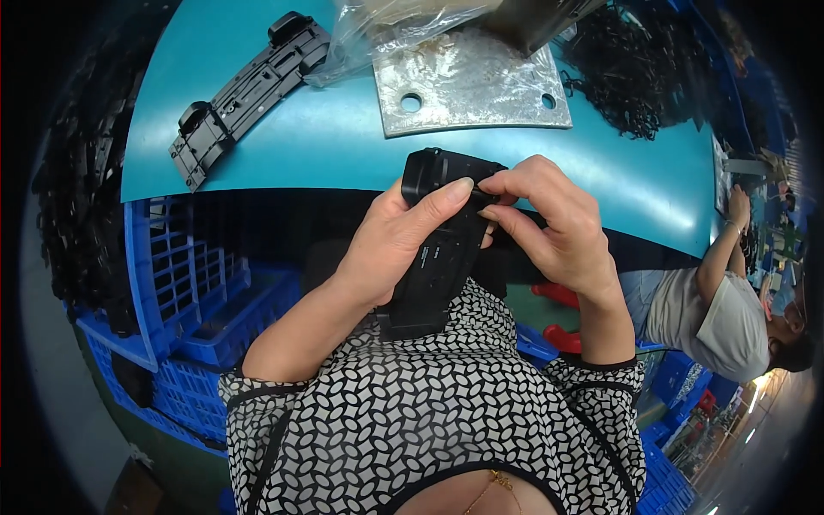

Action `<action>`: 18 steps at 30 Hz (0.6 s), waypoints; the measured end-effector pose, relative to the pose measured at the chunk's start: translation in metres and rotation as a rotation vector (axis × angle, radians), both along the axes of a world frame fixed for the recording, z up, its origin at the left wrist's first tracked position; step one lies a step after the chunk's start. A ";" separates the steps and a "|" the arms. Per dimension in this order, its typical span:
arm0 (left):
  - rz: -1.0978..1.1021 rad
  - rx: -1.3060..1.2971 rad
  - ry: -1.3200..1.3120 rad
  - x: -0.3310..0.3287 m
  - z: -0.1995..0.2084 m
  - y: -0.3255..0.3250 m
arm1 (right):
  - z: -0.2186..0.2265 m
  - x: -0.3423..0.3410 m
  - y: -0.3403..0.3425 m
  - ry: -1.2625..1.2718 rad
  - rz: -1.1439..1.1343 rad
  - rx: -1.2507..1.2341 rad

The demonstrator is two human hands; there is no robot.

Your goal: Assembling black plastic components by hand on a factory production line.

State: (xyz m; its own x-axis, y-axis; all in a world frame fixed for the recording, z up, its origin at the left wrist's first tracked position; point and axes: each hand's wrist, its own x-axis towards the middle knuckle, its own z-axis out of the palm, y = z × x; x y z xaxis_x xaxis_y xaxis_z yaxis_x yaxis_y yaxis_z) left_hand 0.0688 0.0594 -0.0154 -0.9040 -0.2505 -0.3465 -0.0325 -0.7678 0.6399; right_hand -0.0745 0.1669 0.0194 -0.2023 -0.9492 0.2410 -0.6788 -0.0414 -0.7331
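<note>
A long black plastic part (442, 257) stands tilted between my body and the table edge, its lower end against my patterned shirt. My left hand (386, 232) grips it near its upper end, thumb pressed across the face. At the part's upper right edge, my right hand (554, 219) is closed in a pinch, thumb and forefinger almost meeting. Whatever small thing those fingertips hold is too hidden to make out. A similar long dark plastic part (249, 93) with two raised loops lies on the turquoise table (318, 163) at the far left.
A metal plate (472, 81) with holes lies ahead, beside a clear plastic bag (352, 43). Small black pieces (635, 69) are heaped at the far right. Blue crates (184, 266) stand lower left, with black parts piled (86, 172) there. Another person (712, 318) sits at right.
</note>
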 end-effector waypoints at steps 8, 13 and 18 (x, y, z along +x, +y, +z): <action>0.052 -0.045 0.050 0.004 0.001 0.006 | -0.010 0.006 0.002 0.139 0.004 -0.183; 0.120 -0.060 0.069 0.007 0.009 0.009 | -0.023 0.019 0.009 0.182 -0.111 -0.323; 0.121 -0.064 0.101 0.008 0.006 0.010 | -0.028 0.022 0.011 0.182 -0.137 -0.366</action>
State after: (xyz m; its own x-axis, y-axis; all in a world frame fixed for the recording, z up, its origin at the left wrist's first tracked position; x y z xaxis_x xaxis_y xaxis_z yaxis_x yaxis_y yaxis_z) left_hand 0.0771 0.0693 -0.0095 -0.8952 -0.3783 -0.2356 0.1244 -0.7197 0.6831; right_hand -0.0524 0.1775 -0.0083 -0.2437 -0.7620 0.6000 -0.8133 -0.1765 -0.5545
